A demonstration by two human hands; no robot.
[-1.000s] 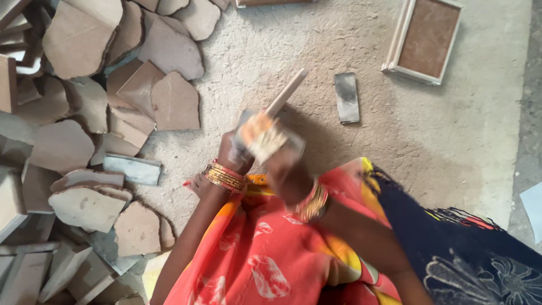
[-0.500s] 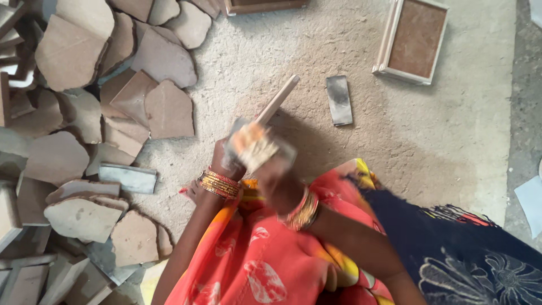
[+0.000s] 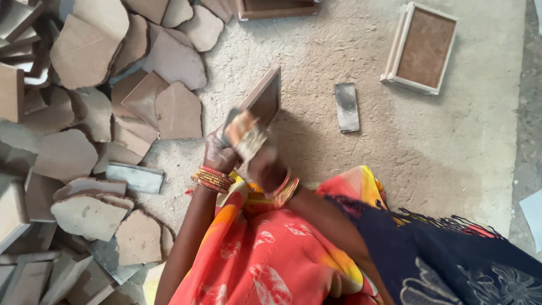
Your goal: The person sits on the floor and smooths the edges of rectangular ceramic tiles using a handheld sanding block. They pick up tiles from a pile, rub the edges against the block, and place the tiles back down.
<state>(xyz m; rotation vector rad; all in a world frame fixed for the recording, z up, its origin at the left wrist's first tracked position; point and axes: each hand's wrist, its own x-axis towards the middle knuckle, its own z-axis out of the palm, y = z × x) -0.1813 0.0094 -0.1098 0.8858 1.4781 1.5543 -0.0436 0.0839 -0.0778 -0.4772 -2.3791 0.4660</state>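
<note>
Left hand (image 3: 219,149) clamps the lower end of a brown rectangular tile (image 3: 262,100), tilted above the sandy floor (image 3: 316,62). Right hand (image 3: 265,164) is closed on a blurred pale object (image 3: 248,135) against the tile.

A stone-tile workshop floor: heaped broken slabs (image 3: 84,130), framed moulds (image 3: 420,48), gritty ground (image 3: 440,152).

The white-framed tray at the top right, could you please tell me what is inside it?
Inside the white-framed tray lies a flat reddish-brown slab filling it edge to edge. The tray rests on the sandy floor. Whatever lies beneath the slab is covered and cannot be seen.
</note>
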